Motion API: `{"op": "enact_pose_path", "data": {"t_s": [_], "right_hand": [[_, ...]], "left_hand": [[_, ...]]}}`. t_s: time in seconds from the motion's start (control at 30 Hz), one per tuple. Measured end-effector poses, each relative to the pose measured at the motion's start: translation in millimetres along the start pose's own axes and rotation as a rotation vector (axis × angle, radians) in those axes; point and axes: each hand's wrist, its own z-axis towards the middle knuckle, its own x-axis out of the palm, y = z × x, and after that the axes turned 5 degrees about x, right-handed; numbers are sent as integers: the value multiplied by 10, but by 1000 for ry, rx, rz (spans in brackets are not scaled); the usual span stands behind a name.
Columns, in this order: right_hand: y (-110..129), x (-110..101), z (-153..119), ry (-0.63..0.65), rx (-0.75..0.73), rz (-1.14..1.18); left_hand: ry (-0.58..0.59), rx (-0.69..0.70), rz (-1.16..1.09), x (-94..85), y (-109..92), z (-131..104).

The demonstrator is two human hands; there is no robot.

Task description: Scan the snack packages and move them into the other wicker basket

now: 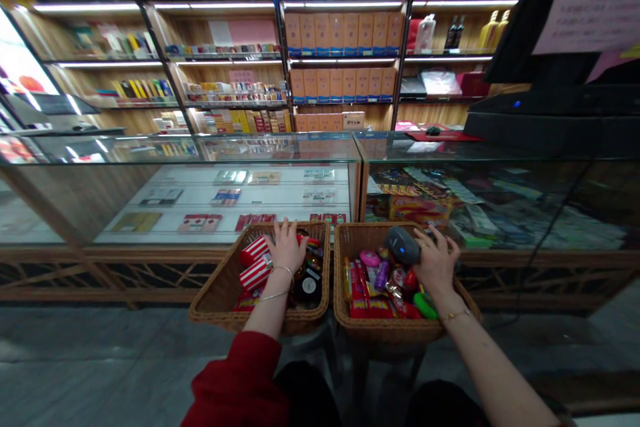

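Note:
My left hand point(287, 250) reaches over the left wicker basket point(213, 310), fingers stretched and apart. Just beside it lie two red-and-white striped packs point(256, 273); whether the fingertips touch anything inside is unclear. A dark round jar point(307, 287) with a white label sits at that basket's right side. My right hand point(436, 260) grips a dark grey barcode scanner point(403, 245) with a blue light, held above the right wicker basket point(340, 310). Below it are red packets point(373, 309), a purple wrapped item point(382, 275), a pink item point(369, 257) and a green item point(425, 305).
Behind the baskets stands a glass display counter point(250, 160) with several flat packs inside. A monitor point(520, 33) with pink paper stands on it at the right. Shelves of boxes point(345, 33) and bottles rise behind. A black cable point(555, 220) hangs at the right.

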Motion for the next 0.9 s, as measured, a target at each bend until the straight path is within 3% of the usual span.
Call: {"op": "enact_pose_path", "data": {"t_s": [0.27, 0.43, 0.63, 0.7, 0.9], "right_hand": [[-12, -6, 1, -18, 151, -45], [-39, 34, -6, 1, 209, -46], [-61, 58, 0, 44, 247, -71], [-65, 57, 10, 56, 261, -77], [-72, 75, 31, 67, 291, -72]], "left_hand": [[13, 109, 26, -41, -117, 6], [74, 251, 34, -69, -321, 29], [212, 512, 17, -4, -805, 22], [311, 579, 30, 31, -1001, 10], [596, 557, 90, 254, -1472, 110]]}}
